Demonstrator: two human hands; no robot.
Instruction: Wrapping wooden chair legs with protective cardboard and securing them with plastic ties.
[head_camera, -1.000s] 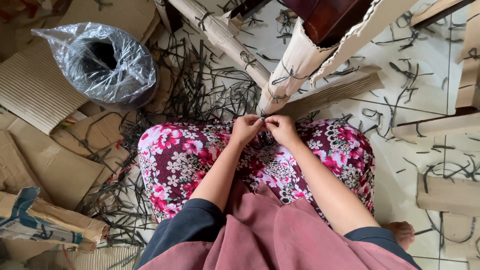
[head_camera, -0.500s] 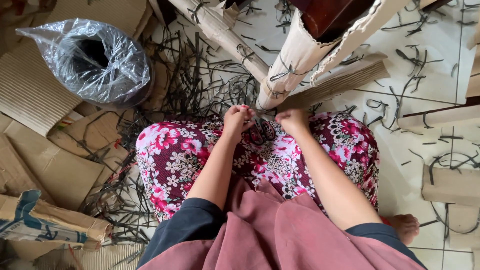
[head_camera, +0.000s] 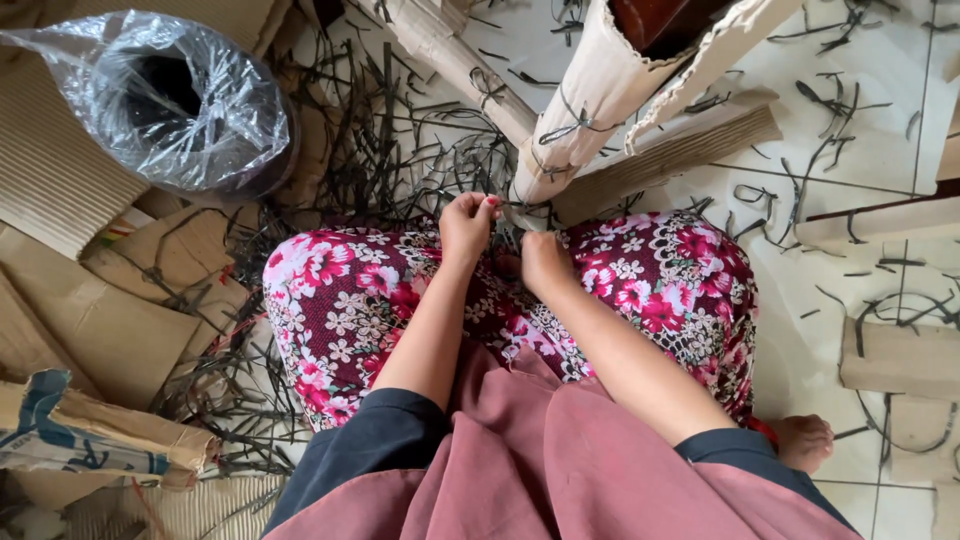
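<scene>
Just past the person's knees, at the foot of the cardboard-wrapped post (head_camera: 590, 110), the left hand (head_camera: 468, 222) is closed, fingertips pinching a dark strap (head_camera: 508, 207) at the wrapping's lower edge. Beside it, the right hand (head_camera: 540, 262) is curled on the flowered skirt (head_camera: 340, 300); what it holds I cannot tell. Two wrapped posts cross over the pale tiled floor (head_camera: 800, 190), littered with cut strap scraps. One plastic-lined bin (head_camera: 170, 100) stands left among flattened cardboard (head_camera: 110, 320).

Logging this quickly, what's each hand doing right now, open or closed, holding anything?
Left hand: closed, pinching something small by the cardboard-wrapped leg; what it is cannot be told.
Right hand: closed; contents cannot be told.
</scene>
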